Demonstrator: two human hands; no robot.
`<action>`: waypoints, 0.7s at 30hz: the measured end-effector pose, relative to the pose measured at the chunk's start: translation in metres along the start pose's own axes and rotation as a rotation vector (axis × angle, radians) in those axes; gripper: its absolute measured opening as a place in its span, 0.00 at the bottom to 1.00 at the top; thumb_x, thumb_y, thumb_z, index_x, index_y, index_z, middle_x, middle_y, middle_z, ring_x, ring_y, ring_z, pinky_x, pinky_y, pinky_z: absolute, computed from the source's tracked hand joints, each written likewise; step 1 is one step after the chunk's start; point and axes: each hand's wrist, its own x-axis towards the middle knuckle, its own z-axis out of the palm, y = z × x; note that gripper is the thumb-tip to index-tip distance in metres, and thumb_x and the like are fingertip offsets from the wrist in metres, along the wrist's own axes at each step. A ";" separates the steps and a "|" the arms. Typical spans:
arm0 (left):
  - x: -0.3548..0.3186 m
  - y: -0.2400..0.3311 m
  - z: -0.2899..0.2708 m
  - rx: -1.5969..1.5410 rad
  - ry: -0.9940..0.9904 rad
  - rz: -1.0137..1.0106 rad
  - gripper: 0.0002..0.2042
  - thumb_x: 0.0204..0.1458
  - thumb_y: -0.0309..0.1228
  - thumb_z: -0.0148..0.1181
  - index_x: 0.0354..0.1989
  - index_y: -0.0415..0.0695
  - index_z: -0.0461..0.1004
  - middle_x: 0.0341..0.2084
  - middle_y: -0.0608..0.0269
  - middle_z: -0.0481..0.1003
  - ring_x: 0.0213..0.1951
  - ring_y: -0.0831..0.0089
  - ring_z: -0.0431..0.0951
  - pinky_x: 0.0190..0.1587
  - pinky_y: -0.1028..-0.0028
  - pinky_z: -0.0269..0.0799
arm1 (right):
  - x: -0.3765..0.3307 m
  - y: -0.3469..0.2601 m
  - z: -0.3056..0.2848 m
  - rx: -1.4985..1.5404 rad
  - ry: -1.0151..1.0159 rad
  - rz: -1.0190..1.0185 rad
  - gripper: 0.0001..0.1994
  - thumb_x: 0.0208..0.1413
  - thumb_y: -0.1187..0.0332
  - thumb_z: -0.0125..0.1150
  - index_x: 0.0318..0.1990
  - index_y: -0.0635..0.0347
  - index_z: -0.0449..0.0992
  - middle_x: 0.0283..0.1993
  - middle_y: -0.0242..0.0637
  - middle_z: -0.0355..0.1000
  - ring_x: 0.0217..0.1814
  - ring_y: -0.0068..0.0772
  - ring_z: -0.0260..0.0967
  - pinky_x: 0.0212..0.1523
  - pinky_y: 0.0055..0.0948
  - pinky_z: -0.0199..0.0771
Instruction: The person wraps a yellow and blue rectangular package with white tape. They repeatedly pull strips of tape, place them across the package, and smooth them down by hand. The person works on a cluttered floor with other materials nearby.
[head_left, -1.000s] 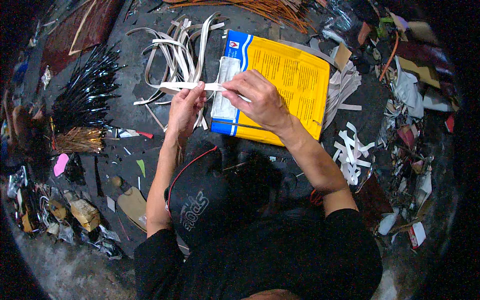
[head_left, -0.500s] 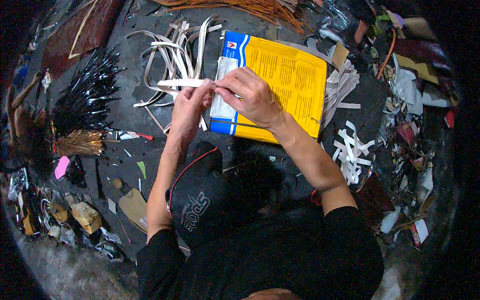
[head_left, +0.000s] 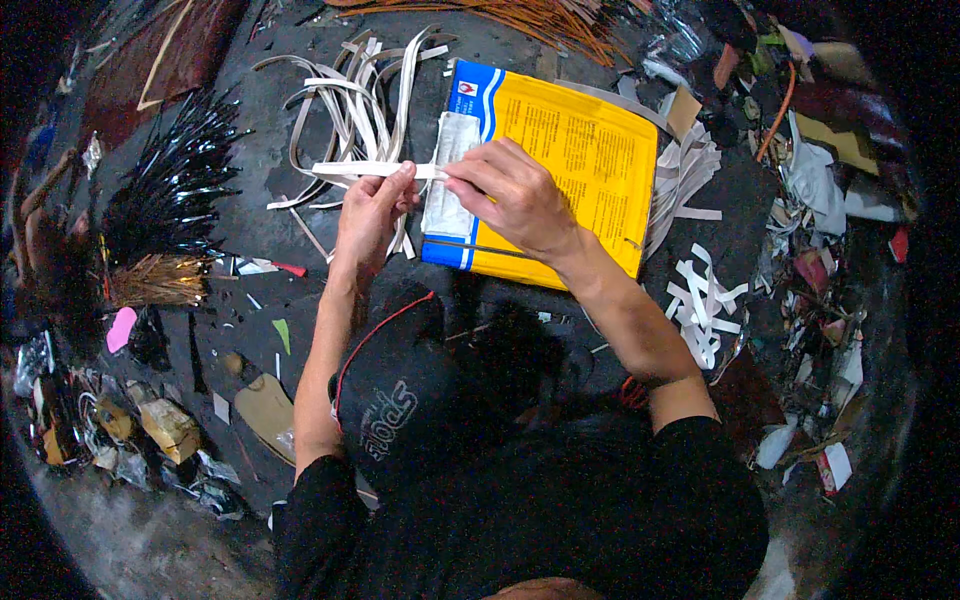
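A flat white strip (head_left: 340,170) stretches between my two hands. My left hand (head_left: 375,215) is closed on it, thumb on top. With thumb and fingers pinched at the strip's right end, my right hand (head_left: 515,195) hovers over a yellow and blue printed slab (head_left: 590,185). A folded white cloth pad (head_left: 452,215) lies on the slab's blue left end, partly behind the right hand. One thin dark rod (head_left: 485,249) runs along the slab's near side. Beyond my left hand, a loose heap of long white strips (head_left: 365,110) spreads on the dark floor.
Grey-white strips (head_left: 685,185) fan out from the slab's right side, with short white cuttings (head_left: 702,305) nearer. Black shiny bristle-like strands (head_left: 170,175) lie left. Mixed scraps (head_left: 815,300) cover the far right; a dark cap (head_left: 400,390) sits below my hands.
My right hand has shifted slightly right, away from the left hand. A short length of the strip now shows between them. The left hand stays nearly in place.
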 end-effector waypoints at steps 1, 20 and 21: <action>0.003 -0.002 -0.001 0.007 0.012 0.001 0.11 0.56 0.36 0.62 0.32 0.40 0.75 0.23 0.68 0.73 0.25 0.83 0.69 0.29 0.83 0.62 | 0.000 0.000 0.000 -0.003 -0.001 -0.007 0.06 0.48 0.70 0.64 0.32 0.60 0.75 0.31 0.36 0.69 0.36 0.39 0.69 0.38 0.34 0.72; -0.009 0.005 0.031 0.379 0.016 0.358 0.08 0.57 0.32 0.59 0.34 0.39 0.72 0.24 0.68 0.73 0.26 0.84 0.69 0.28 0.80 0.66 | -0.003 -0.019 -0.011 -0.039 -0.018 0.157 0.06 0.48 0.75 0.64 0.33 0.63 0.74 0.32 0.40 0.69 0.36 0.44 0.70 0.36 0.37 0.72; -0.009 0.005 0.032 0.428 0.035 0.414 0.10 0.56 0.33 0.60 0.34 0.37 0.71 0.24 0.66 0.73 0.27 0.83 0.71 0.29 0.80 0.67 | -0.006 -0.021 -0.012 -0.020 -0.007 0.197 0.07 0.49 0.75 0.63 0.35 0.63 0.74 0.32 0.41 0.69 0.36 0.44 0.70 0.37 0.37 0.72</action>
